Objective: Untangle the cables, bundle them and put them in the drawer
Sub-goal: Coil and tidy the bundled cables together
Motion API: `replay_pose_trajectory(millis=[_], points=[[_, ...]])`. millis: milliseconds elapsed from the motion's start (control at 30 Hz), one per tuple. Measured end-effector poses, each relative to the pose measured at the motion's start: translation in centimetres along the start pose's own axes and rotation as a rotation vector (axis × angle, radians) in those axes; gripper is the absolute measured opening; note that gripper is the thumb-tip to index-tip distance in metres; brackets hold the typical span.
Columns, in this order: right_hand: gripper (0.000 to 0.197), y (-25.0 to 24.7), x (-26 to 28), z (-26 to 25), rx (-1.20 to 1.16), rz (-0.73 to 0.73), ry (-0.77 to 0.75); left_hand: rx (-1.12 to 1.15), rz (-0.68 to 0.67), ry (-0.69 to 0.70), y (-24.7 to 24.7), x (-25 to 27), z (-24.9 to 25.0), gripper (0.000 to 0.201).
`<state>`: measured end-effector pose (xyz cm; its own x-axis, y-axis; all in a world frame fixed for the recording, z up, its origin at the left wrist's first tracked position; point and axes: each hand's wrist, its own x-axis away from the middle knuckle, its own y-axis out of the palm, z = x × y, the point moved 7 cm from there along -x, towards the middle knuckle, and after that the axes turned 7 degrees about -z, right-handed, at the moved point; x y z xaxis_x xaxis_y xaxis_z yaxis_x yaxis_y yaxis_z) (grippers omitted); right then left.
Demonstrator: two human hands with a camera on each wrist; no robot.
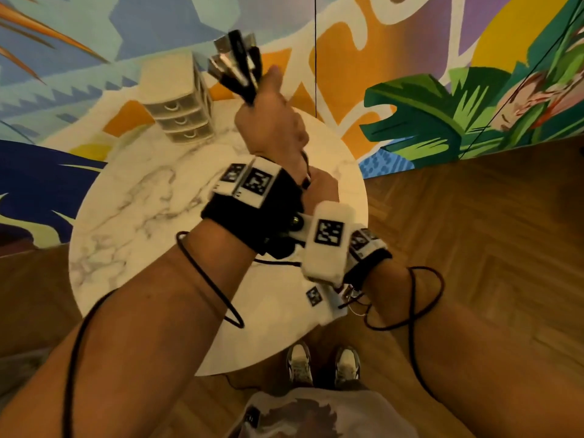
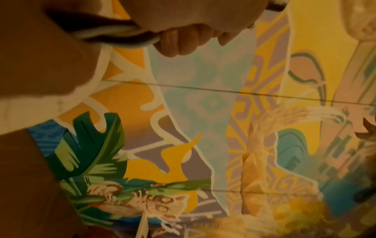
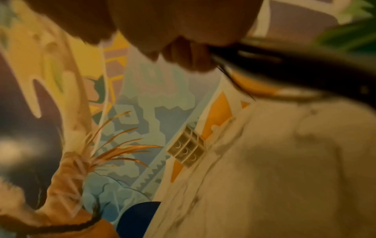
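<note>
My left hand [image 1: 271, 121] is raised above the round marble table [image 1: 132, 210] and grips a bundle of black cables [image 1: 235, 63], whose plugs stick up out of the fist. In the left wrist view its curled fingers [image 2: 177, 41] wrap grey and black cable strands [image 2: 114, 34]. My right hand [image 1: 324, 184] sits just below, mostly hidden behind the left wrist, and holds the lower stretch of the cables. The right wrist view shows its fingers [image 3: 187, 54] curled on a black cable [image 3: 284, 67]. The small beige drawer unit [image 1: 180, 109] stands at the table's far edge with its three drawers shut.
A painted mural wall [image 1: 442, 90] rises behind the table. Wooden parquet floor [image 1: 474, 232] lies to the right. My shoes [image 1: 322, 365] stand at the table's near edge. Thin black sensor leads [image 1: 420, 295] loop around both forearms.
</note>
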<state>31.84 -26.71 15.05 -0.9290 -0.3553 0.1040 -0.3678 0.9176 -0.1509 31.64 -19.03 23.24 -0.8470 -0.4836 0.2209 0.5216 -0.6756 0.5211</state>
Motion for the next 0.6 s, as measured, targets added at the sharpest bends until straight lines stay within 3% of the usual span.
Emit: replay_pose_trajectory(millis=[67,167,267,400,533,600], points=[[0.046,0.9,-0.1,-0.2,0.158,-0.178,0.056,0.027,-0.034,-0.059,-1.5,-1.2,0.8,0.046],[0.035,0.9,1.2,0.6,0.092,-0.455,0.149,0.044,-0.045,-0.091,-3.6,-2.4,1.1,0.048],[0.036,0.6,2.5,0.5,-0.051,-0.569,0.175,0.050,-0.048,-0.094,-4.7,-3.3,1.6,0.048],[0.044,-0.4,3.4,2.3,0.002,-0.602,0.234,0.012,-0.087,-0.084,-5.6,-4.2,2.1,0.049],[0.046,-0.5,4.7,4.5,-0.435,-0.783,0.522,-0.004,-0.183,-0.081,-5.4,-4.2,1.8,0.049],[0.045,-0.2,4.7,4.7,-0.551,-0.849,0.557,-0.003,-0.233,-0.069,-4.9,-4.1,1.6,0.049]])
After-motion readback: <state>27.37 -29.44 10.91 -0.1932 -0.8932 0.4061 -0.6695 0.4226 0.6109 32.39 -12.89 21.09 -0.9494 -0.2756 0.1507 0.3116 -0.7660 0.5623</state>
